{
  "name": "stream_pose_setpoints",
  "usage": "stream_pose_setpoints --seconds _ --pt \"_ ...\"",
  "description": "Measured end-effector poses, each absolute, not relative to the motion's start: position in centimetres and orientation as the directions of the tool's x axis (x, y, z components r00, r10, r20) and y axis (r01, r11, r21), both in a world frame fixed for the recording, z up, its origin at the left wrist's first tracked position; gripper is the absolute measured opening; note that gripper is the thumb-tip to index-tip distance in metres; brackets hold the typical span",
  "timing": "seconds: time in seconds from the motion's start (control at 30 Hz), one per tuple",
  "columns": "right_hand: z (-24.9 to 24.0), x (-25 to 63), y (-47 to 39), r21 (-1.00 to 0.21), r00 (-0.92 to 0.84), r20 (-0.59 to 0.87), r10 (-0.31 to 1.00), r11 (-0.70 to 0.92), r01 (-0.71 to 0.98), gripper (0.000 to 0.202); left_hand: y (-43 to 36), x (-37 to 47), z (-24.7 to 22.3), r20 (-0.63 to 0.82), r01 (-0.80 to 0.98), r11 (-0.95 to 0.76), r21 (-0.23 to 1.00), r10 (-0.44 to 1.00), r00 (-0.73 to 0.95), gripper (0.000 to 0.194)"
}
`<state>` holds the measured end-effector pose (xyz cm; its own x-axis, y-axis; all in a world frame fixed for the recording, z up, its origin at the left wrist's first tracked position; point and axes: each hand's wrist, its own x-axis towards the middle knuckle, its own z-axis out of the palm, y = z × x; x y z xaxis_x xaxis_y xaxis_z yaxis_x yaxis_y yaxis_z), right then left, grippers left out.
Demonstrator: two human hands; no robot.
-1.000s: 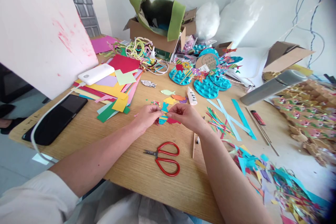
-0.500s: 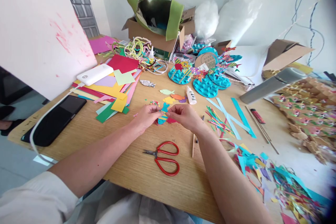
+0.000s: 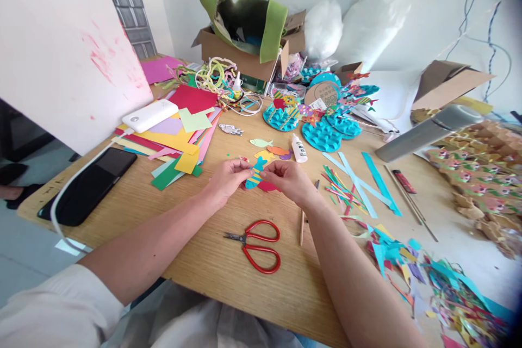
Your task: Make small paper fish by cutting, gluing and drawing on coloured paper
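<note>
Over the table [image 3: 196,261], hands [image 3: 289,178] hold a blue fish [image 3: 254,178] tail-away, slanted.

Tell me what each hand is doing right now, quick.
Left hand: closed, pinching the blue striped paper fish at one edge.
Right hand: closed, its grip on the same fish's opposite edge.

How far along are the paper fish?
Looks done: decorated pieces at the turquoise bases. In hand: blue fish, already yellow-striped, between left hand and right hand. Probably left: the green fish and orange fish, no stripes visible; loose paper strips lie nearby. Can't tell the final count.
</note>
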<state>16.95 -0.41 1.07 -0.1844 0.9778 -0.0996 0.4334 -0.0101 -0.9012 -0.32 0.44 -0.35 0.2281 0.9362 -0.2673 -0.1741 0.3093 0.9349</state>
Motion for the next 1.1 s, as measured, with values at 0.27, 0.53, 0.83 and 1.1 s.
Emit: stream_pose_setpoints --seconds 0.27,0.53,0.83,1.1 --pt "0.67 16.61 -0.46 -0.917 -0.221 -0.052 0.974 0.041 0.397 0.034 0.41 -0.39 -0.23 -0.246 -0.164 0.288 0.943 0.94 0.235 0.012" --pt "0.27 16.45 -0.46 -0.917 -0.185 -0.032 0.982 0.045 0.397 0.032 0.43 -0.42 -0.34 -0.243 -0.165 0.283 0.945 0.943 0.227 0.017" --pt "0.44 16.22 -0.61 -0.909 -0.159 -0.033 0.987 0.036 0.415 0.032 0.39 -0.46 -0.39 -0.217 -0.166 0.256 0.952 0.95 0.223 0.019" --pt "0.54 15.98 -0.73 -0.909 -0.14 -0.037 0.989 0.024 0.416 0.035 0.5 -0.41 -0.51 -0.212 -0.154 0.247 0.957 0.954 0.213 0.022"
